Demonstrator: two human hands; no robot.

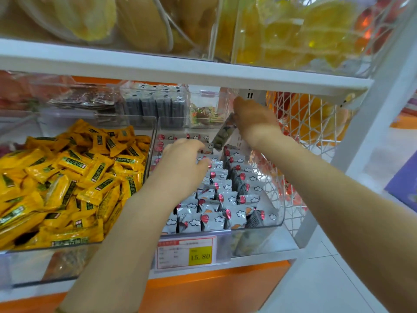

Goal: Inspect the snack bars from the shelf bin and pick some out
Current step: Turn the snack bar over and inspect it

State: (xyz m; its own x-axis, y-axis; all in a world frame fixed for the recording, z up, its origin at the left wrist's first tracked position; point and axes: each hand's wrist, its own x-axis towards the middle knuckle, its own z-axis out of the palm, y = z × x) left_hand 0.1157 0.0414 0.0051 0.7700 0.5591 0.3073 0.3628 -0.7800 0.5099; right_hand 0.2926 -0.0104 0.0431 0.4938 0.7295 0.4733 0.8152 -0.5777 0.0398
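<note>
Nearest, at 6 o'clock in the view, a price label [186,253] reading 15.80 clips to the shelf edge, just below the clear bin [268,233]. The bin holds the snack bars [225,196], grey-white wrappers with red marks, stood on edge in tidy rows so each face can be read from above.

The left hand [184,160] reaches in from 7 o'clock and rests over the middle rows, fingers curled down among the wrappers. It looks to be riffling through for the next candidate. Whether it actually grips a bar I cannot tell, since the fingertips are hidden.

Farther back, at 1 o'clock, the right hand [255,119] is raised above the bin's far right corner. Its fingers pinch 1 lifted bar [222,135] by the top end, so the bar hangs tilted with its face in view, probably for checking.

At 9 o'clock, a neighbouring bin brims with yellow packets [74,177]. A white wire basket [304,132] stands at 3 o'clock, and the shelf board [180,71] spans 12 o'clock overhead.
</note>
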